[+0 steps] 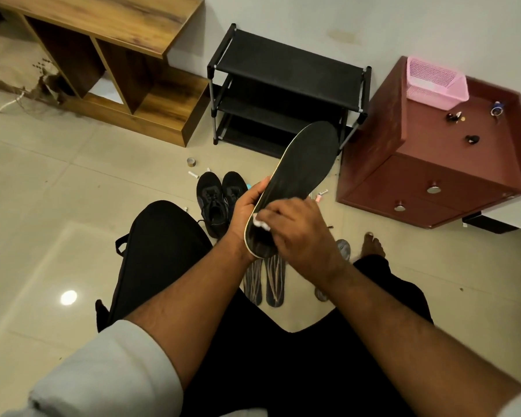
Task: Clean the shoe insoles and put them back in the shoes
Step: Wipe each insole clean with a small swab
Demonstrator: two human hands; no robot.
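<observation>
A wooden shelf unit stands against the wall at the far left, with a loose white cord on the floor beside it. Nearer the camera, a black bag lies on the pale tiled floor by the person's left knee. A small roll of tape sits on the tiles ahead of a pair of black shoes, which stand side by side, toes pointing away, in front of a black shoe rack.

The left hand grips the black insole along its left edge near the heel — fingers curled round the rim, thumb at the top. The insole is held in the air above the shoes, tilted, its toe end pointing up and to the right toward the rack. The right hand lies over the heel end, its fingers pinching a small white wipe against the insole's surface. So both grips are clenched: the left on the insole, the right on the wipe.

Below the hands, two patterned insoles lie flat on the floor between the person's legs. A grey sandal lies just beside a bare foot. At the far right stands a dark red cabinet with two drawer knobs, a pink basket on top, and a few small objects too small to identify.
</observation>
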